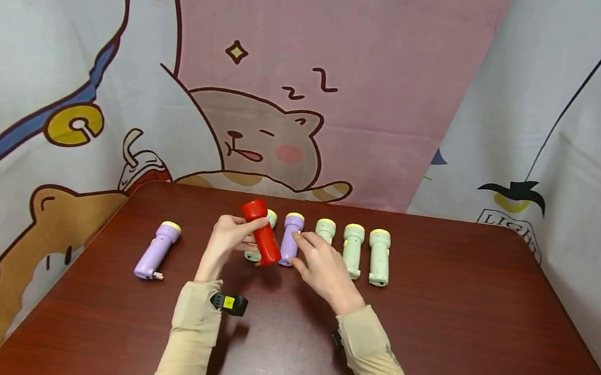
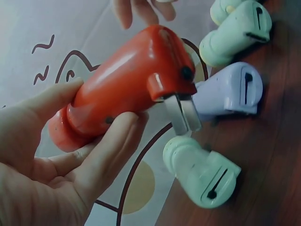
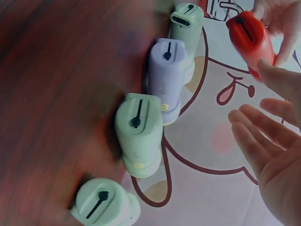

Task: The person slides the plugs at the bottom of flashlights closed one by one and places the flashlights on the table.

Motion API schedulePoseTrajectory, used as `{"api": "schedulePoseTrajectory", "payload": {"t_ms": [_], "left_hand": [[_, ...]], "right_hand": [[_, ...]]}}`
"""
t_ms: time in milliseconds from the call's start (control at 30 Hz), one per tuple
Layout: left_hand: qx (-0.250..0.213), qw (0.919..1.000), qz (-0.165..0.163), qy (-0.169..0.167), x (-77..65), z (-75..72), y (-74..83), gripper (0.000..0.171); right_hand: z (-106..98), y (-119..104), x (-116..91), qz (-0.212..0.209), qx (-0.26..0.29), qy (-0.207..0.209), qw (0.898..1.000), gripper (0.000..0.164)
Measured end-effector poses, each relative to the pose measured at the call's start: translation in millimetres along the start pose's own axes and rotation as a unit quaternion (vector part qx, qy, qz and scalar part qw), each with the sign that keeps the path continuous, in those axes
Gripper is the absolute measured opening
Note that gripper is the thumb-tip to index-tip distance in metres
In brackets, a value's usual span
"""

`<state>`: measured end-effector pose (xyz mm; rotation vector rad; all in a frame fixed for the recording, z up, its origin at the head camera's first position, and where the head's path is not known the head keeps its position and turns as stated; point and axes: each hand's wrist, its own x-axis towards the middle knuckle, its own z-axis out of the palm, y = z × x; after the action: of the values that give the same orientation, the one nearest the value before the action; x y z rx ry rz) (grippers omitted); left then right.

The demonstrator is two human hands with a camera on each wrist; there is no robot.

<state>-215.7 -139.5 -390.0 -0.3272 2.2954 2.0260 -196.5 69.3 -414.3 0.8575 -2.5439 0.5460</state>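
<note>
My left hand (image 1: 225,238) grips a red flashlight (image 1: 266,243) above the table, tilted with its head up and to the left. In the left wrist view, two metal plug prongs (image 2: 182,115) stick out of its tail end. My right hand (image 1: 326,274) is raised just right of it, fingers extended and holding nothing. Behind the hands, a purple flashlight (image 1: 291,239) lies in a row with several pale green flashlights (image 1: 352,250). The red flashlight partly hides one green flashlight (image 1: 272,217), and my right hand covers part of another (image 1: 326,227).
A second purple flashlight (image 1: 158,251) lies apart at the left of the brown table (image 1: 268,369), its plug folded out. A cloth (image 1: 391,83) printed with cartoon animals hangs behind the table's far edge.
</note>
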Motion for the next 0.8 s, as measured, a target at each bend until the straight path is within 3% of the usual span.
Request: {"api": "schedulePoseTrajectory", "payload": {"t_ms": [267,800], "left_hand": [[-0.051,0.9986,-0.012,-0.011,2.6,6.7,0.4,0.052],[-0.119,0.9920,-0.040,-0.014,7.9,12.7,-2.7,0.054]], "right_hand": [[-1,-6,1,-0.026,0.003,0.000,1.000,0.052],[1,-8,2,-0.056,0.000,0.048,0.997,0.052]]}}
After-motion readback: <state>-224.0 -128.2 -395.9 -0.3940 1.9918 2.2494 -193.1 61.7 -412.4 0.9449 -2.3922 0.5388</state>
